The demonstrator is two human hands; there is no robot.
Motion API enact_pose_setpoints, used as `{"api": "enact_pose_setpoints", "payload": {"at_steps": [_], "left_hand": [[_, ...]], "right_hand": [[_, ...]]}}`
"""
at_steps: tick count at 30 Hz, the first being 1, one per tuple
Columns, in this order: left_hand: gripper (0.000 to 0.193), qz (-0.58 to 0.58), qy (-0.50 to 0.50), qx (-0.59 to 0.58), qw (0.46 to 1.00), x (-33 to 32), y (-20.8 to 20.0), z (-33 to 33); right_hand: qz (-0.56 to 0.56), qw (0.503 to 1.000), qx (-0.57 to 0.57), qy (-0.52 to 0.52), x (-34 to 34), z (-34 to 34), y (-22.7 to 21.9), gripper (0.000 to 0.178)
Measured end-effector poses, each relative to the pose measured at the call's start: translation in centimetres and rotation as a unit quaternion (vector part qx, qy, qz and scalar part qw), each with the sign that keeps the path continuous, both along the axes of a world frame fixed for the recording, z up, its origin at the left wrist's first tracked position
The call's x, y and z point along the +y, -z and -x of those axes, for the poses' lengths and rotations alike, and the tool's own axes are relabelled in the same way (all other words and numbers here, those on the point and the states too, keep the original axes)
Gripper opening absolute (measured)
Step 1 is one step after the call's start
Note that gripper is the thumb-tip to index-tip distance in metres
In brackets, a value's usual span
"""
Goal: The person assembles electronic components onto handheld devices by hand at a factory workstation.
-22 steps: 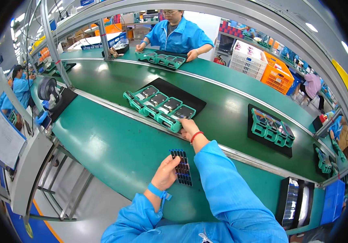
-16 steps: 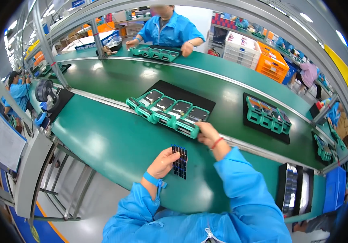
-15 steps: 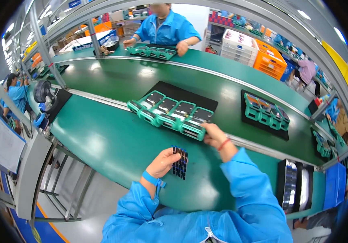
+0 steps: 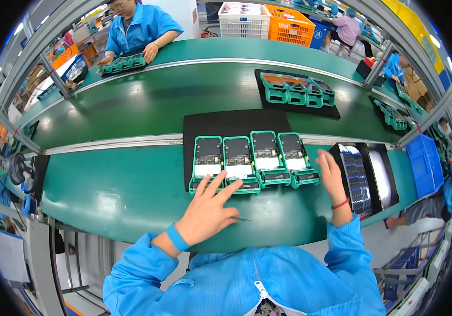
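Note:
A row of several green frames (image 4: 236, 141) with black and silver units lies on a black mat (image 4: 205, 121) in front of me. My left hand (image 4: 209, 210) reaches over its near left edge with fingers spread, fingertips at the frames. A thin dark edge of a sheet of black strips (image 4: 242, 219) sticks out by the left thumb; the hand hides the rest. My right hand (image 4: 332, 179) is just beyond the row's right end, fingers stretched out and holding nothing.
To the right stands a black box (image 4: 360, 179) with blue-black strips, beside a blue bin (image 4: 425, 163). Another green frame row (image 4: 297, 92) lies on a mat farther back. Across the bench a person (image 4: 139, 31) handles a similar row. A small fan (image 4: 19, 168) stands left.
The frame row has come nearer and been set straight with its mat. My right hand has let go of its corner. My left hand has turned over, its sheet now edge-on. The view has swung right.

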State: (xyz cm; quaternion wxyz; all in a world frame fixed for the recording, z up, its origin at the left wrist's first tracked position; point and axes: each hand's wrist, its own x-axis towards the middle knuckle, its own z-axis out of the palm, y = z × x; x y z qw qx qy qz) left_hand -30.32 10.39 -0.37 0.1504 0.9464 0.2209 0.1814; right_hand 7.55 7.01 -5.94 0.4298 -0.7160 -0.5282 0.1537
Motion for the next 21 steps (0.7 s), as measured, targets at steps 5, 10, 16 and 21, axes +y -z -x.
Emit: {"api": "enact_pose_setpoints", "payload": {"at_steps": [5, 10, 16, 21], "left_hand": [[0.016, -0.073, -0.037, 0.040, 0.996, 1.4, 2.0, -1.4], [0.019, -0.109, -0.046, 0.026, 0.993, 2.6, 2.9, -1.5], [0.018, -0.118, -0.028, 0.134, 0.983, 3.4, 1.6, -1.2], [0.020, -0.120, 0.025, 0.138, 0.983, 4.6, 1.5, -1.1]], "right_hand": [[0.004, 0.989, -0.150, 0.019, -2.6, 5.7, -0.1, 0.060], [0.018, 0.975, -0.222, -0.014, -0.6, 6.2, -3.1, 0.063], [-0.067, 0.829, -0.477, -0.284, 1.7, 8.2, -6.4, 0.071], [-0.047, 0.786, -0.524, -0.324, 3.7, 7.5, -4.4, 0.051]]}}
